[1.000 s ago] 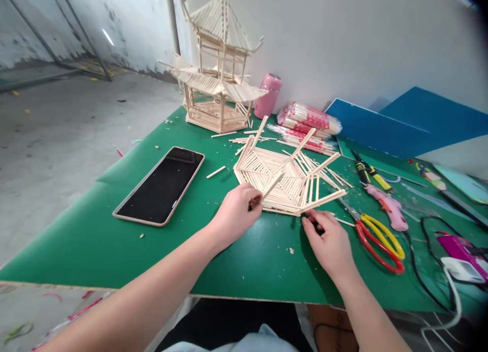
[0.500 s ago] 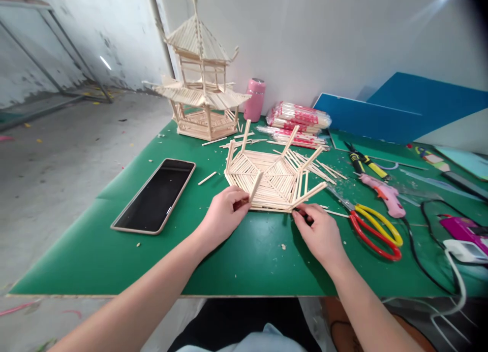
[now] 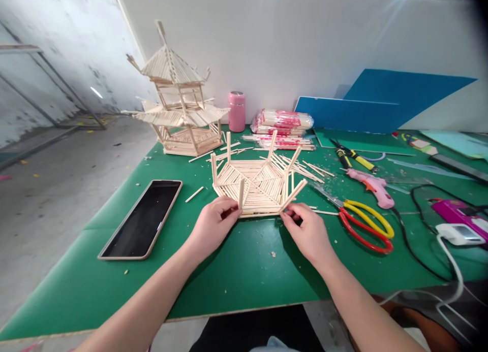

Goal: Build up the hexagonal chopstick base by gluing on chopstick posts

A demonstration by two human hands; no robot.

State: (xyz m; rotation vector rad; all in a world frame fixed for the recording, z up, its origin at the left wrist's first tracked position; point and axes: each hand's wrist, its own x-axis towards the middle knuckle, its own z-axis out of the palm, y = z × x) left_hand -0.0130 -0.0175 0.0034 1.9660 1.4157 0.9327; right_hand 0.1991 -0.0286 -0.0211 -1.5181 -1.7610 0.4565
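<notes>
A hexagonal base of pale wooden sticks [image 3: 254,185] lies on the green table in front of me, with short posts rising at its corners. At its near left corner, my left hand [image 3: 216,221] is closed, thumb and fingers pinching beside an upright post [image 3: 241,193]. My right hand [image 3: 307,231] pinches the near right corner, under a post that leans outward [image 3: 294,194]. A thin stick [image 3: 261,214] runs along the front edge between both hands. My fingertips partly hide both corners.
Left stand a phone [image 3: 142,220] and, behind, a stick pagoda [image 3: 183,113]. A pink flask [image 3: 237,112], wrapped stick bundles [image 3: 282,122] and loose sticks [image 3: 301,168] lie behind the base. Right are scissors [image 3: 366,225], pliers [image 3: 353,156], a pink glue gun [image 3: 371,187] and cables [image 3: 412,260].
My view has shifted, so the table's things appear further left and mostly lower. Both hands stay at the same two near corners of the base.
</notes>
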